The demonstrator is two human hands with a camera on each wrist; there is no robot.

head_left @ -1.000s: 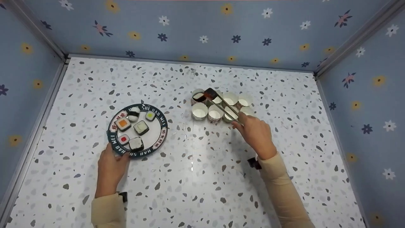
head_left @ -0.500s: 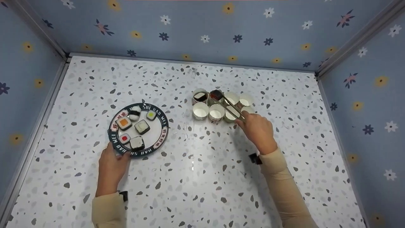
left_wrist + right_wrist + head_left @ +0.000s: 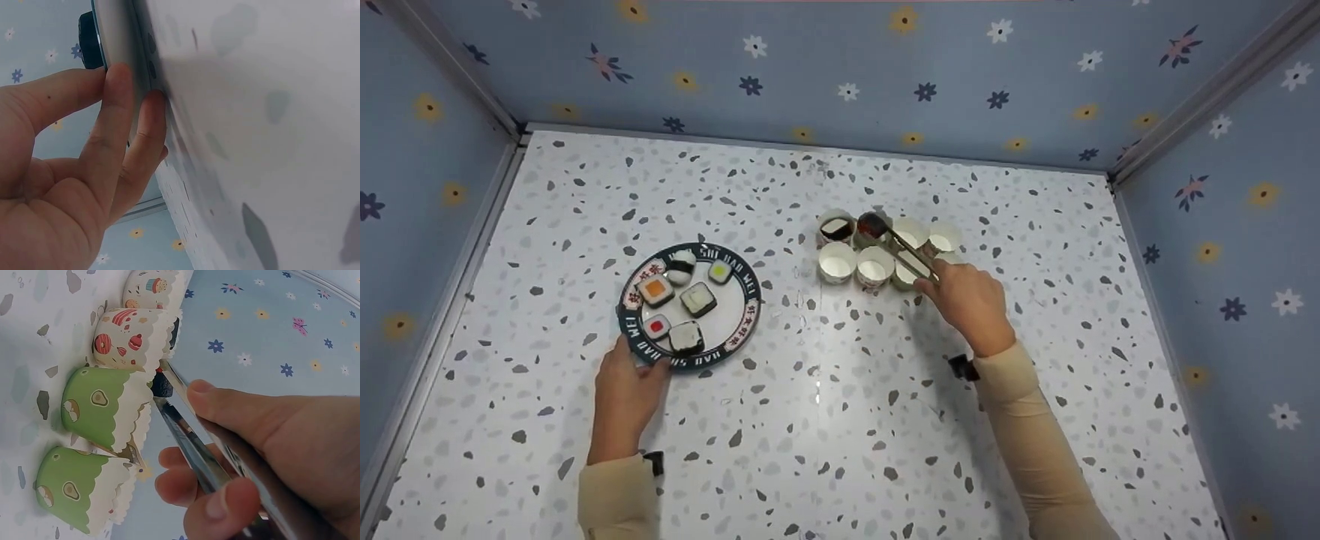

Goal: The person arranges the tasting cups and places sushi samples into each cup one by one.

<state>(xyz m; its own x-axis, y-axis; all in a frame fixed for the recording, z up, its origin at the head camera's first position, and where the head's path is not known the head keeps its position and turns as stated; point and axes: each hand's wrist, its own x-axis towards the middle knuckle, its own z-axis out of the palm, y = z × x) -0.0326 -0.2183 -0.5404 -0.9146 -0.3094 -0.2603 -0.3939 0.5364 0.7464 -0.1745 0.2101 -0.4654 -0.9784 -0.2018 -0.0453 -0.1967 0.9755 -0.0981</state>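
Note:
My left hand [image 3: 626,401] grips the near-left rim of a round plate [image 3: 751,304] with a dark green lettered border. Several sushi pieces, among them one with an orange centre [image 3: 655,288], sit on the plate. The left wrist view shows fingers [image 3: 118,93] pinching the plate's edge and underside. My right hand [image 3: 971,304] holds metal tongs [image 3: 194,444]. Between their tips is a dark sushi piece with some red [image 3: 872,225], at the mouth of the second back-row paper cup. Another black-and-white sushi piece [image 3: 836,229] lies in the back-left cup.
Several paper baking cups stand in two rows, including a front-left one [image 3: 836,264] and green ones [image 3: 93,405] with a printed pattern. The speckled white tabletop [image 3: 810,420] is bounded by blue floral panels [image 3: 840,67] at the back and both sides.
My right hand has shifted the tongs and sushi piece slightly right and lower, from between two back cups to the second cup. The left hand stays on the plate.

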